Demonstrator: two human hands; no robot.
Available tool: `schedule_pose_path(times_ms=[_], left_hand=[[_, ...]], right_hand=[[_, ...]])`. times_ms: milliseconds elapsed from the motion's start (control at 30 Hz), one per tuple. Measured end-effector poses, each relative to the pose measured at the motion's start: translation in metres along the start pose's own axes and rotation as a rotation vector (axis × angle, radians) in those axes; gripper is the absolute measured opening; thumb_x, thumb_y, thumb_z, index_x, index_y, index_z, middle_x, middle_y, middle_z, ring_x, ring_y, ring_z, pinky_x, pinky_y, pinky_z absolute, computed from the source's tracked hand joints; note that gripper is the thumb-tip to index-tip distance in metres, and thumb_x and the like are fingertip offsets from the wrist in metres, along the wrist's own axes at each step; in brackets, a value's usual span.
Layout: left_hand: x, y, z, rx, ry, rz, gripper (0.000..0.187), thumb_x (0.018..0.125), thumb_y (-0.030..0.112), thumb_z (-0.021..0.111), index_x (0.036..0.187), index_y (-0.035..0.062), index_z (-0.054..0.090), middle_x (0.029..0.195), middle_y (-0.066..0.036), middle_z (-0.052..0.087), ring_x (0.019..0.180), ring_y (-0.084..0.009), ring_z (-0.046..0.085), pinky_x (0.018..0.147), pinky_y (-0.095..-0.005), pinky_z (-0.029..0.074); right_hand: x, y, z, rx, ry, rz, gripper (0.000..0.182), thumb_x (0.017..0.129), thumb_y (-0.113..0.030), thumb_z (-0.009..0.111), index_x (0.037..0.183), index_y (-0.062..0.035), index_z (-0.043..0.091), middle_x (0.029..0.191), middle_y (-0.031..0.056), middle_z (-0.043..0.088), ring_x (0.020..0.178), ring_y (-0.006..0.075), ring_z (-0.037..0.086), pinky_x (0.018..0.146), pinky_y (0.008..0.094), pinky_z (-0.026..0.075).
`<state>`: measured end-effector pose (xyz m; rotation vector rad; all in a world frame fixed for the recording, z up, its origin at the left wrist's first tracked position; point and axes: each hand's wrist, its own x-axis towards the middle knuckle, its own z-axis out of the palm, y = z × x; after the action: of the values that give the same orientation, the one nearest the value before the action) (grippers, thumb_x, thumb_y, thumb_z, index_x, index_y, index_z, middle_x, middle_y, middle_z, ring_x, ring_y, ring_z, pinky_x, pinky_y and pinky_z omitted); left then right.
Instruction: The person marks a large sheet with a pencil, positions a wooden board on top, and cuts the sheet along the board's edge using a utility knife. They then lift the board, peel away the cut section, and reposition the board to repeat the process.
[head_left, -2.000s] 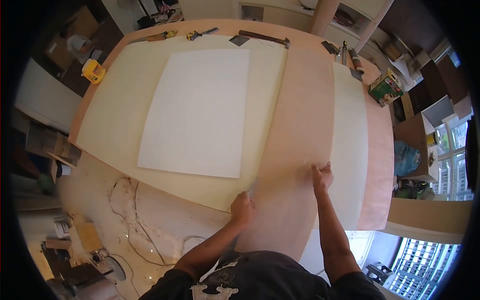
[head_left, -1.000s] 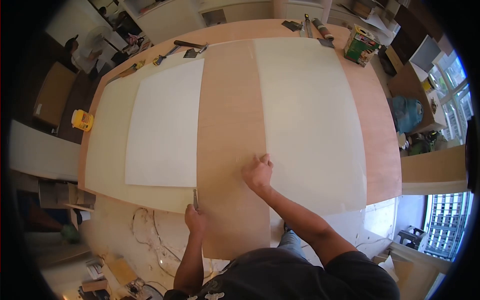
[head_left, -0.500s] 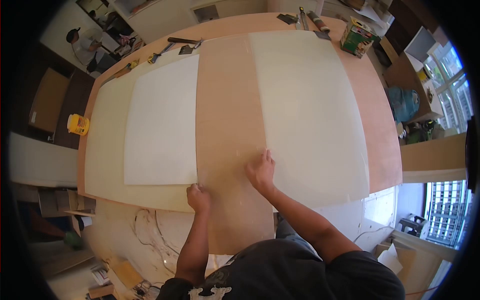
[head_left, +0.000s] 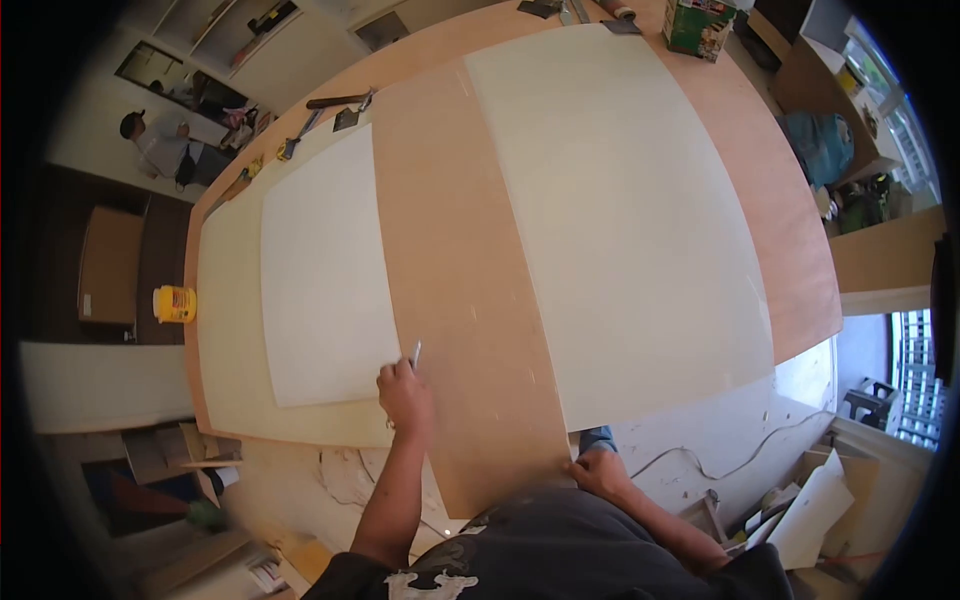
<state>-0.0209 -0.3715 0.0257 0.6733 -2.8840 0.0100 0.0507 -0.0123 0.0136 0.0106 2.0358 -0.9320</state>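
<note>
A long brown board (head_left: 455,250) lies lengthwise away from me, between a white sheet (head_left: 325,260) on the left and a wide cream sheet (head_left: 630,220) on the right. My left hand (head_left: 405,398) is at the board's left edge, near the white sheet's close corner, closed round a slim, pale, pen-like tool (head_left: 416,354) that points up and away. Low on the right, my right hand (head_left: 600,472) grips the brown board's near right corner, close to my body. Its fingertips are partly hidden.
A reddish worktable (head_left: 780,260) carries the sheets. Along its far edge lie a hammer (head_left: 338,101), a scraper (head_left: 346,119) and a green tin (head_left: 698,28). A yellow tub (head_left: 174,304) stands at the left edge. Another person (head_left: 165,148) is at the far left.
My right hand has moved from the board's right edge back to its near corner. The left hand has turned, bringing the pen-like tool into view. The camera view has shifted.
</note>
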Motion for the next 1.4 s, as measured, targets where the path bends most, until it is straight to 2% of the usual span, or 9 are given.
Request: schedule_pose_path(times_ms=[67,167,300,400,600,700,800,1033,1400], left_hand=[[0.054,0.006,0.020,0.019,0.037,0.045,0.015,0.089,0.010,0.064,0.103,0.0044,0.063,0.102,-0.017,0.061,0.093,-0.0372,0.061,0.075,-0.0486,0.053],[0.125,0.014,0.063,0.071,0.058,0.051,0.015,0.089,0.011,0.065,0.103,0.0066,0.063,0.104,-0.016,0.061,0.095,-0.0351,0.060,0.074,-0.0463,0.053],[0.161,0.020,0.087,0.133,0.121,0.116,0.012,0.090,0.015,0.064,0.101,0.0114,0.066,0.100,-0.013,0.062,0.093,-0.0338,0.060,0.076,-0.0466,0.052],[0.165,0.019,0.093,0.120,0.199,0.108,0.011,0.090,0.015,0.064,0.100,0.0118,0.067,0.103,-0.011,0.063,0.094,-0.0330,0.060,0.076,-0.0455,0.051],[0.169,0.015,0.095,0.099,0.229,0.104,0.012,0.091,0.016,0.064,0.101,0.0113,0.068,0.105,-0.010,0.064,0.095,-0.0322,0.060,0.079,-0.0445,0.050],[0.169,0.014,0.095,0.077,0.228,0.105,0.012,0.092,0.017,0.064,0.101,0.0105,0.068,0.105,-0.010,0.064,0.095,-0.0325,0.060,0.080,-0.0448,0.050],[0.165,0.014,0.096,0.080,0.238,0.112,0.013,0.092,0.018,0.063,0.101,0.0097,0.068,0.106,-0.010,0.064,0.096,-0.0327,0.060,0.081,-0.0452,0.050],[0.159,0.020,0.090,0.108,0.245,0.122,0.011,0.091,0.014,0.064,0.099,0.0090,0.067,0.107,-0.010,0.064,0.094,-0.0326,0.061,0.079,-0.0449,0.050],[0.160,0.020,0.097,0.137,0.214,0.072,0.017,0.094,0.019,0.060,0.104,0.0099,0.070,0.116,-0.010,0.064,0.104,-0.0321,0.060,0.085,-0.0459,0.050]], right_hand=[[0.001,0.006,0.018,-0.013,0.017,0.029,0.046,0.090,-0.044,0.064,0.093,0.0011,0.072,0.084,0.0259,0.070,0.078,0.0444,0.068,0.072,0.0497,0.054],[0.019,0.033,0.066,0.321,-0.001,0.152,0.049,0.094,-0.047,0.063,0.091,0.0022,0.070,0.083,0.0221,0.071,0.079,0.0321,0.070,0.072,0.0421,0.053],[0.008,-0.002,0.085,0.678,0.058,0.097,0.043,0.098,-0.039,0.062,0.087,0.0031,0.067,0.077,0.0150,0.068,0.074,0.0183,0.063,0.068,0.0372,0.050],[0.013,-0.005,0.098,0.633,0.123,0.082,0.039,0.100,-0.034,0.061,0.085,0.0028,0.066,0.073,0.0113,0.065,0.070,0.0156,0.058,0.065,0.0368,0.048],[0.019,-0.005,0.118,0.690,0.161,0.100,0.036,0.099,-0.032,0.063,0.090,0.0029,0.066,0.076,0.0085,0.065,0.071,0.0146,0.057,0.065,0.0344,0.048],[0.016,-0.018,0.117,0.862,0.281,0.005,0.032,0.099,-0.027,0.063,0.103,0.0040,0.066,0.081,0.0091,0.067,0.076,0.0146,0.060,0.070,0.0323,0.050],[0.016,-0.013,0.116,0.794,0.247,-0.031,0.033,0.100,-0.025,0.062,0.117,0.0030,0.065,0.089,0.0095,0.070,0.083,0.0147,0.063,0.077,0.0311,0.051],[0.020,-0.014,0.117,0.746,0.423,-0.098,0.032,0.100,-0.019,0.060,0.127,-0.0019,0.063,0.100,0.0200,0.071,0.096,0.0232,0.070,0.084,0.0313,0.052],[0.022,-0.010,0.119,0.701,0.467,-0.162,0.035,0.100,-0.022,0.061,0.132,-0.0075,0.060,0.096,0.0235,0.069,0.089,0.0346,0.072,0.076,0.0355,0.054]])
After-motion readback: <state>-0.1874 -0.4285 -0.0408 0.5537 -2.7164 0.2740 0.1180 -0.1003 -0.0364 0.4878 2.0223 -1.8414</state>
